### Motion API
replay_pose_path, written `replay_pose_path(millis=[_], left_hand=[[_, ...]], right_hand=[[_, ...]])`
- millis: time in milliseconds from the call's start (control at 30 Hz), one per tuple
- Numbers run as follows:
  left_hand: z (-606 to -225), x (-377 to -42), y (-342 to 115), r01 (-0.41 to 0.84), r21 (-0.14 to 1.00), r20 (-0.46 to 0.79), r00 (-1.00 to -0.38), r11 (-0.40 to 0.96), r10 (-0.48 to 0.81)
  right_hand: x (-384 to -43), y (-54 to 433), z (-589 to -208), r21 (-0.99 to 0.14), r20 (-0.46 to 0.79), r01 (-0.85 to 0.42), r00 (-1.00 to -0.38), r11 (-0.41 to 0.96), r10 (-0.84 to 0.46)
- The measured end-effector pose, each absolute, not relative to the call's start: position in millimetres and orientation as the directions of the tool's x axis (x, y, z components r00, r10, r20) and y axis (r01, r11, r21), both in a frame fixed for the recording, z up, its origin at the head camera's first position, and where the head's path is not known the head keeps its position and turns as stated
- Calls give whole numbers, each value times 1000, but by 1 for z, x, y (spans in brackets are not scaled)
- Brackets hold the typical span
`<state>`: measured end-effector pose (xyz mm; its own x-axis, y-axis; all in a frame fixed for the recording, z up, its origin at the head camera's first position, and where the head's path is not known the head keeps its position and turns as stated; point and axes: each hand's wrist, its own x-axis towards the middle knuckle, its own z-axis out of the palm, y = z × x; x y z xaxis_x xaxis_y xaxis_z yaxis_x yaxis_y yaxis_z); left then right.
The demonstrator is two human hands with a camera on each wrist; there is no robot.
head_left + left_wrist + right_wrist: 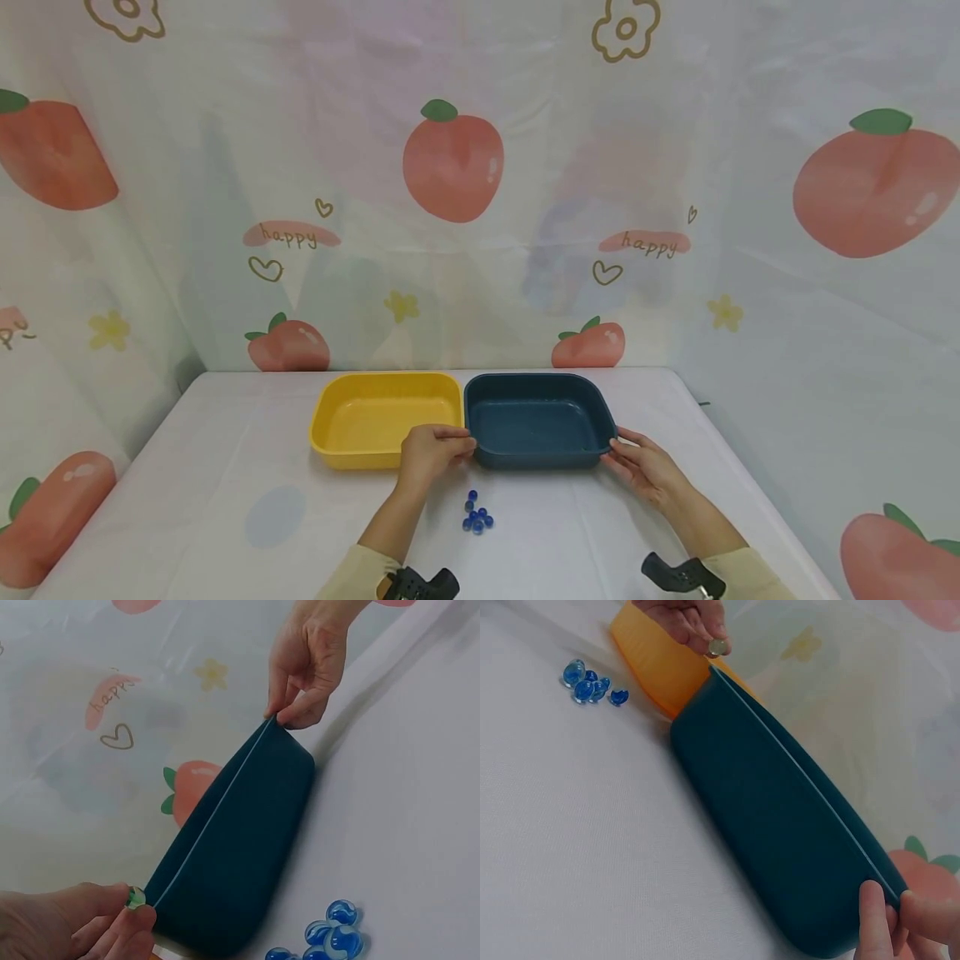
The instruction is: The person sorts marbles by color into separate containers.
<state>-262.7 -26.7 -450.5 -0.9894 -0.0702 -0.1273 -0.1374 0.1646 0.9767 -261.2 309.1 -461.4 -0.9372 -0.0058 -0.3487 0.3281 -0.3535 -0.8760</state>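
Note:
My left hand point(429, 457) pinches a small glassy green marble point(136, 898) between thumb and fingers. This is at the near left corner of a dark teal tray point(536, 460), where the two trays meet. The same marble point(718, 648) shows clear in the right wrist view, just above the tray's rim. Whether the left fingers also touch the rim I cannot tell. At the opposite near corner, my right hand point(651, 472) grips the teal tray's rim, thumb on top and a finger along the outer wall. Several blue swirled marbles point(477, 518) lie clustered on the table between my forearms.
A yellow tray point(352, 460) stands directly left of the teal one, side against side. Both sit toward the back of a white-covered table point(187, 500). Behind it hangs a cloth backdrop point(517, 275) printed with peaches. Dark wrist-worn devices point(422, 583) sit on both wrists.

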Motion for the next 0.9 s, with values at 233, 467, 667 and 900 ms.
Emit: replay_pose_path(millis=[233,467,667,900], left_hand=[[-449,-269,-22,-138,974,-126,-989,178,-73],[-445,-272,-16,-139,970,-119,-987,198,-108],[-444,-271,-13,-128,965,-99,-986,229,-134],[-445,-270,-12,-118,966,-86,-986,232,-144]], right_hand=[[-260,308,-460,-877,-350,329,-937,-350,-4],[-260,308,-460,-871,-351,331,-936,-362,-12],[-259,308,-460,-869,-348,329,-937,-371,-17],[-260,308,-461,-871,-345,328,-938,-365,-18]])
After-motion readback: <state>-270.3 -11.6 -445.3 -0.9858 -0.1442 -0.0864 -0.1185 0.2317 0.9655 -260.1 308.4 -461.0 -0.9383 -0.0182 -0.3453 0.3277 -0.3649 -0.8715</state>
